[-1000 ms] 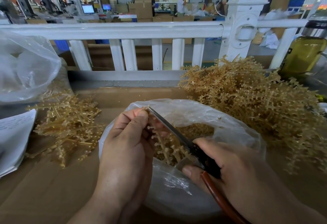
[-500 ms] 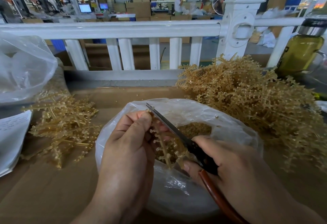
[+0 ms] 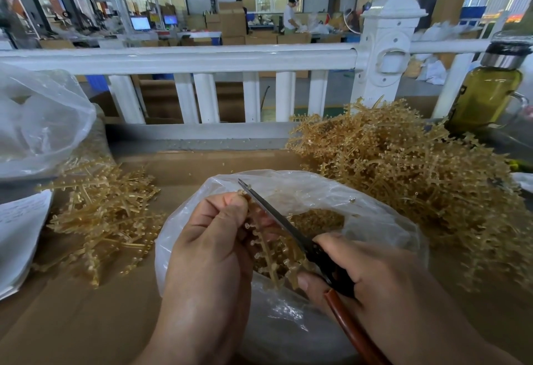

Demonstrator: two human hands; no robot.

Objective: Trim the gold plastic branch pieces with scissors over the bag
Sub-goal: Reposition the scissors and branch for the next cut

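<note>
While the left hand [image 3: 207,255] pinches the upper end of a gold branch piece [image 3: 268,252] between thumb and curled fingers, the right hand [image 3: 383,286] grips the scissors [image 3: 277,217] at the dark pivot and red-brown handle. The blades show as a single line, running up and to the left along the right side of the branch piece, with the tip just past the left thumb. Both hands and the branch piece are over the open mouth of the clear plastic bag [image 3: 375,237], which holds small gold offcuts. The bag rests on a cardboard surface [image 3: 72,321]. A large pile of gold branches [image 3: 403,174] lies to the right of the bag, touching its edge. A smaller, flatter pile [image 3: 101,214] lies to the left. A second clear bag [image 3: 37,122] and a paper sheet [image 3: 20,229] occupy the far left. A white railing [image 3: 178,57] runs behind the work area, and a bottle of olive-coloured liquid [image 3: 487,96] stands at the far right.
</note>
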